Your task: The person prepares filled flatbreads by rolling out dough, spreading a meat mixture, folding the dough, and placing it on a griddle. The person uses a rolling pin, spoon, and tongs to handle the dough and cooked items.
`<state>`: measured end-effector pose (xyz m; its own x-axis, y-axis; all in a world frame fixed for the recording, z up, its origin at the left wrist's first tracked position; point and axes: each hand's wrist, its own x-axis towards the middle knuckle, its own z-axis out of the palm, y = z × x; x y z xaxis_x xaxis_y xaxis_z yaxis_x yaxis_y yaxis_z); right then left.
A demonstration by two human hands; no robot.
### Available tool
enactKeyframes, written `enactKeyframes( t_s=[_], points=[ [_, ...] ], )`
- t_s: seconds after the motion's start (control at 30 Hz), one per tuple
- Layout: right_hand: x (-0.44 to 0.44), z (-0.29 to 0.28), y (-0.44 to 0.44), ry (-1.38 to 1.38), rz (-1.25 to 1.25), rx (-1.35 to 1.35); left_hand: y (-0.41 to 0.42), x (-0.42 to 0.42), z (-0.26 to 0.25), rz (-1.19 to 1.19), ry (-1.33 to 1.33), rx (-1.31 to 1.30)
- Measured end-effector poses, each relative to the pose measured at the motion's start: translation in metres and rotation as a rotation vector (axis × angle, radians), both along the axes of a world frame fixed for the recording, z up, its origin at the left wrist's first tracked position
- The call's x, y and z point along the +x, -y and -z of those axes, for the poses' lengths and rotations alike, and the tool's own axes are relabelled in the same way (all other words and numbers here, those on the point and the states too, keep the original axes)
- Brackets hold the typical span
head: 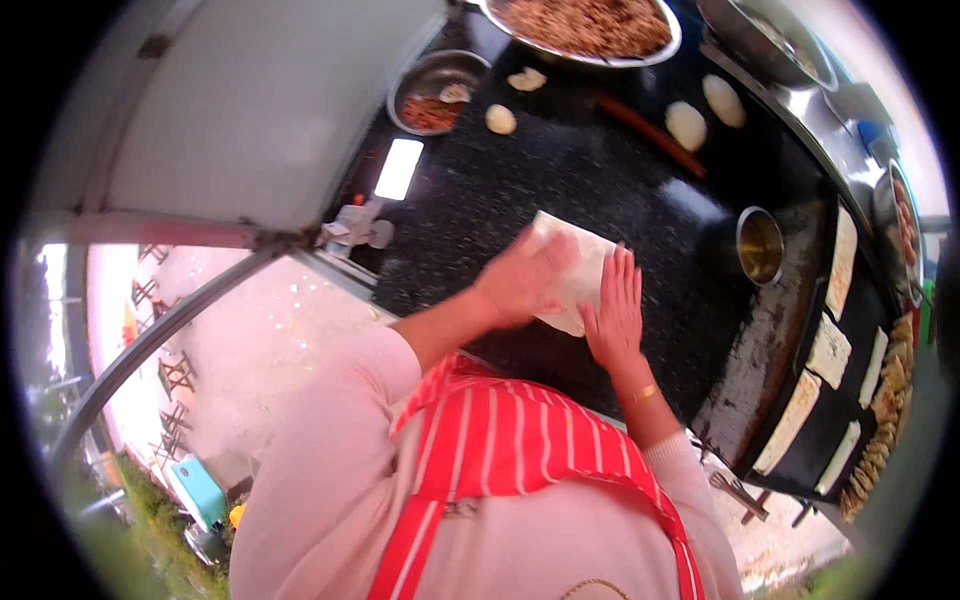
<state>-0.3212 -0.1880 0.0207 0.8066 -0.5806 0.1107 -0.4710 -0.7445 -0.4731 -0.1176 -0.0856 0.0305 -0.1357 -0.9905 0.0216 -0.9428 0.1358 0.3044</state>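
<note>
A flat, roughly rectangular piece of pale dough (pixel 587 279) lies on the black speckled counter before me. My left hand (pixel 529 276) reaches across its left part, blurred, with the fingers stretched over the top. Along the right edge of the dough rests my right hand (pixel 616 311), flat, fingers straight and the thumb apart. A reddish patch shows at the lower edge of the dough, close to my left hand. The left hand covers some of the sheet.
Up front stand a large bowl of minced filling (pixel 585 26) and a smaller steel bowl (pixel 442 64). A wooden rolling pin (pixel 652 135) lies near dough balls (pixel 686 126). At right are a cup of oil (pixel 759 246) and a griddle (pixel 814 420) with flatbreads. A lit phone (pixel 399 169) lies left.
</note>
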Motion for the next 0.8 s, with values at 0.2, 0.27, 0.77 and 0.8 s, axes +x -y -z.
enactKeyframes(
  t_s=[0.2,0.27,0.77,0.8],
  points=[
    [-0.029,0.021,-0.062,0.059,-0.223,0.098,-0.042,-0.022,0.027,0.327,-0.043,0.130],
    [-0.026,0.015,-0.064,0.072,-0.145,0.111,-0.041,-0.024,0.037,0.299,-0.088,0.108],
    [-0.036,0.010,-0.069,0.140,0.215,0.030,-0.055,0.013,0.004,0.216,-0.121,-0.074],
    [-0.040,0.013,-0.072,0.156,0.234,-0.029,-0.060,0.016,0.000,0.182,-0.073,-0.083]
  ],
)
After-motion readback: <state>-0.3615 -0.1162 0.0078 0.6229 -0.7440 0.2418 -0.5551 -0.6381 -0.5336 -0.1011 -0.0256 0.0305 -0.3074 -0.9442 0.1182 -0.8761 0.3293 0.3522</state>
